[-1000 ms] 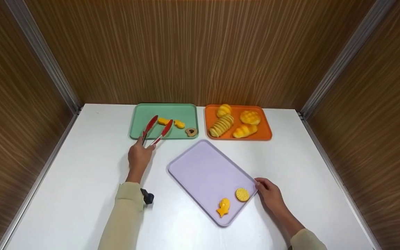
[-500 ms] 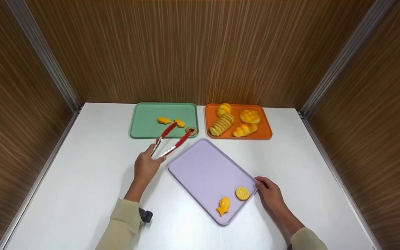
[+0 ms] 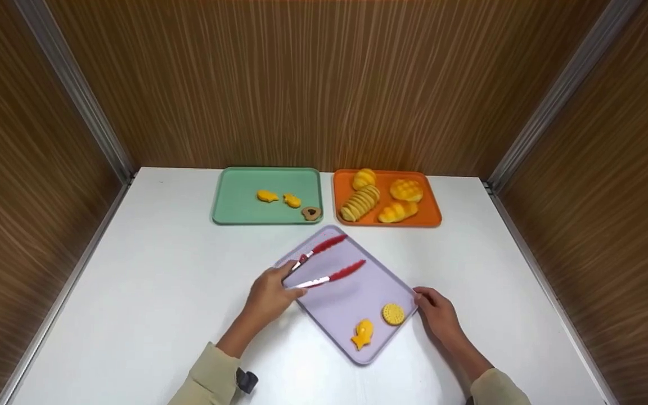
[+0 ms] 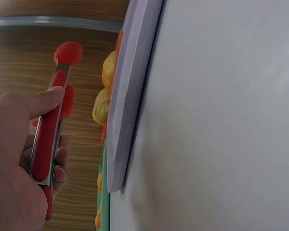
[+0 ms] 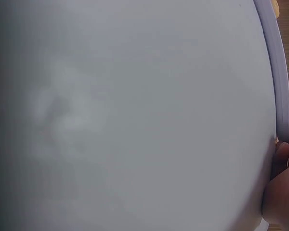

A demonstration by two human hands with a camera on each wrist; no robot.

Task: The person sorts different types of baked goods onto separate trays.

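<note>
My left hand [image 3: 270, 295] grips a pair of red-tipped metal tongs [image 3: 346, 270] above the lilac tray [image 3: 329, 304]. The tongs' arms are spread apart with nothing between them; the left wrist view shows the thumb along the red handle of the tongs [image 4: 47, 139]. At the tray's right corner, my right hand [image 3: 439, 312] pinches the rim between thumb and fingers. A yellow fish-shaped piece [image 3: 363, 334] and a round yellow biscuit [image 3: 393, 314] lie at the tray's near end. In the right wrist view only part of the right hand [image 5: 284, 187] shows, by the tray rim.
A green tray [image 3: 234, 191] at the back holds two small yellow fish-shaped pieces [image 3: 267, 196] and a brown biscuit with a dark centre [image 3: 311, 213]. Beside it, an orange tray [image 3: 428, 216] bears several bread pieces [image 3: 360, 203]. Wood-grain walls [image 3: 301, 84] enclose the white table [image 3: 149, 270].
My left hand has carried the spread tongs from over the green tray rightward and nearer, to above the lilac tray. My right hand stays at the lilac tray's corner.
</note>
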